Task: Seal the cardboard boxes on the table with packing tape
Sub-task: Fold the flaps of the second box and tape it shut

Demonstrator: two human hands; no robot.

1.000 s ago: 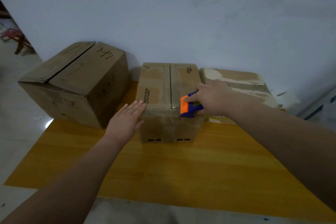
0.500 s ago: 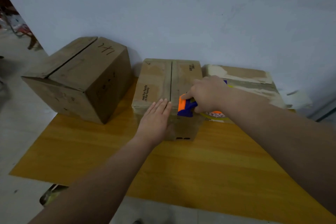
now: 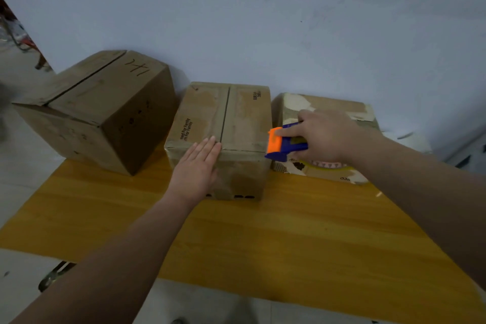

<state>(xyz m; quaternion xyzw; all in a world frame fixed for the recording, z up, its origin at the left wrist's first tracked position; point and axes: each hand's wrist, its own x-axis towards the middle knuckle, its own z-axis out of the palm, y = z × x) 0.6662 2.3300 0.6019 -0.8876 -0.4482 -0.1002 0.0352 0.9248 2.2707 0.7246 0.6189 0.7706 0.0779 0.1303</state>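
Observation:
Three cardboard boxes stand along the wall on the yellow table (image 3: 289,239). The middle box (image 3: 236,113) has its flaps closed with a dark seam down the top. My left hand (image 3: 197,166) lies flat with straight fingers on that box's front face and front top edge. My right hand (image 3: 323,137) grips an orange and blue tape dispenser (image 3: 282,143), its orange end at the box's front right corner. A roll of tape (image 3: 328,166) shows under my right hand. The large box (image 3: 105,113) sits at the left, the torn low box (image 3: 323,105) at the right.
A pale wall rises right behind the boxes. The large left box overhangs the table's left edge. The near half of the table top lies between me and the boxes. Floor tiles show at the left and below the front edge.
My left hand slid right from the box's left corner onto its front face by the seam. My right hand with the dispenser moved right, off the top toward the front right corner.

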